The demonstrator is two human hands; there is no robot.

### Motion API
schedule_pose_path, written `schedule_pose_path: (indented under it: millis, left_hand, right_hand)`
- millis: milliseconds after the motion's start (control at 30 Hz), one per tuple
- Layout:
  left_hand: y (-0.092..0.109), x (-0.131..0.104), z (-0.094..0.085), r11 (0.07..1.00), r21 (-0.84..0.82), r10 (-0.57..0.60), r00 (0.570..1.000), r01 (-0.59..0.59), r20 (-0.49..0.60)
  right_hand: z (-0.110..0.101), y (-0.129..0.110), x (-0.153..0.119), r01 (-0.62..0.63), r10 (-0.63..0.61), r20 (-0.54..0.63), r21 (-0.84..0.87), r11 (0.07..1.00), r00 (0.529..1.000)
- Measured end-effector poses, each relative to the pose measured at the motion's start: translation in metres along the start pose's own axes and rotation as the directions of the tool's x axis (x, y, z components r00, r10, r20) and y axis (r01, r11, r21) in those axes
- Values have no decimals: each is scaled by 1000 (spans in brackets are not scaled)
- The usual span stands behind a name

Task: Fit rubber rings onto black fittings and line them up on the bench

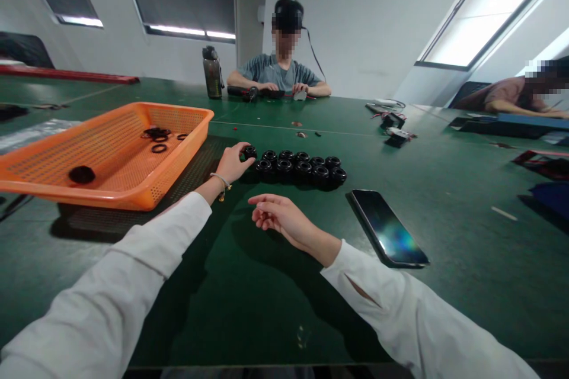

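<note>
Several black ring-shaped parts (303,168) stand in two rows on the green table. At the left end of the back row, my left hand (233,163) has its thumb and fingers around another black round part (249,152). My right hand (281,219) hovers in front of the rows, with the index finger stretched out and the other fingers loosely curled, holding nothing. Left of my left hand sits an orange perforated basket (151,194), with a few thin black rings (159,148) and a dark round piece (82,174) inside.
A phone (389,228) lies right of my right hand. Across the green table (249,302), a person (284,74) works beside a dark bottle (213,74). Small devices with wires (395,124) lie at the back right, where another person (511,95) leans over the table.
</note>
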State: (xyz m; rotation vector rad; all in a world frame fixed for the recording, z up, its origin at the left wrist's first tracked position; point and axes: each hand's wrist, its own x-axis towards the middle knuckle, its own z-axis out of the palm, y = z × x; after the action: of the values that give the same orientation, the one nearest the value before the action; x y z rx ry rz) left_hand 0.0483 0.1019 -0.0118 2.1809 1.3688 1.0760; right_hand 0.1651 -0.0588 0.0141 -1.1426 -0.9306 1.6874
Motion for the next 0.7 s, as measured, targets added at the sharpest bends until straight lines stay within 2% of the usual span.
schedule_pose_path:
  millis: [133, 267, 333, 367, 433, 500, 600, 633, 700]
  left_hand:
    - [-1, -1, 1, 999, 40, 13, 1000, -14, 29]
    - [-2, -4, 2, 998, 57, 37, 999, -37, 6]
    - [0, -7, 0, 996, 57, 66, 995, -62, -77]
    - [2, -9, -2, 995, 54, 91, 984, -84, -152]
    - [14, -13, -8, 988, 58, 157, 939, -146, -305]
    - [34, -16, -19, 974, 98, 228, 891, -206, -393]
    - [73, -17, -48, 940, 211, 334, 846, -268, -416]
    - [85, -17, -61, 929, 251, 355, 847, -272, -395]
    - [97, -16, -88, 899, 363, 361, 883, -244, -301]
  right_hand:
    - [-1, 2, 1, 9, -9, 13, -1, 1000, 1000]
    - [-2, 2, 1, 17, -17, 25, -7, 1000, 1000]
    - [-2, 2, 2, 22, -22, 35, -11, 1000, 999]
    - [-3, 3, 2, 23, -22, 38, -17, 1000, 999]
    - [-3, 3, 2, 19, -17, 45, -34, 999, 999]
    - [-3, 4, 3, 20, -17, 51, -47, 999, 999]
    - [-5, 6, 3, 40, -37, 59, -46, 998, 998]
    - [-6, 6, 3, 50, -47, 64, -40, 998, 997]
    - [-7, 7, 3, 63, -60, 86, -35, 997, 994]
